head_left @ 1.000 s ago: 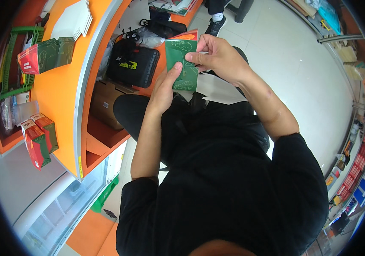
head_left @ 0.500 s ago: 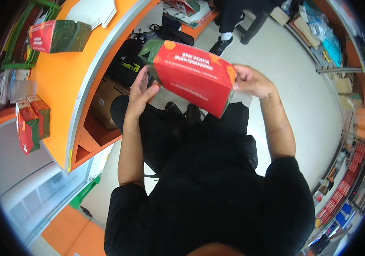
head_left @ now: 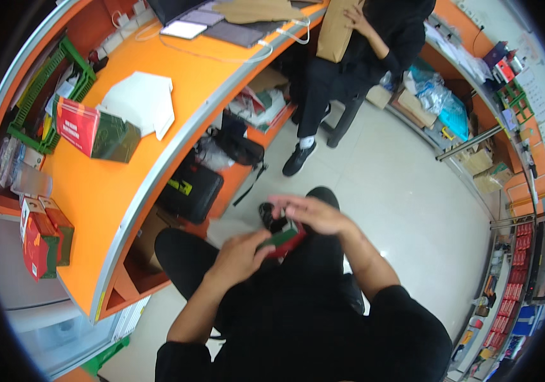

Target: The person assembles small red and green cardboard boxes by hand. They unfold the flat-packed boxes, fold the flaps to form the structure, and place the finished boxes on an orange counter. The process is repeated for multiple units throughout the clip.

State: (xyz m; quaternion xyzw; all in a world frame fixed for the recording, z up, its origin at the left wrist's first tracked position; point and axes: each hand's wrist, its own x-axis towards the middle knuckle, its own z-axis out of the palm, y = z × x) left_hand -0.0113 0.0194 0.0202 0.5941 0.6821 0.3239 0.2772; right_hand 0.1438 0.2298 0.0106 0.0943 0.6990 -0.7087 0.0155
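Low over my lap is a small red and green carton (head_left: 290,246), standing on end, with a white-edged opening or flap at its top. My left hand (head_left: 239,258) is closed on its left side, thumb along the green face. My right hand (head_left: 316,215) hovers at the carton's top with its fingers stretched out flat; whether it touches the edge I cannot tell. The hands hide much of the carton. To my left on the orange counter (head_left: 158,121) lies a red and green printed carton (head_left: 96,130), beside a stack of white card sheets (head_left: 140,102).
Two more red and green cartons (head_left: 44,237) stand at the counter's near left edge. A green basket (head_left: 49,95) sits in the side shelf. Ahead, a seated person holds a brown paper package (head_left: 335,32). A black case (head_left: 191,191) is under the counter.
The carton, held up flat between both hands before, is now lower over my lap and turned on end. My right hand has opened out from its edge. The view has shifted upward.
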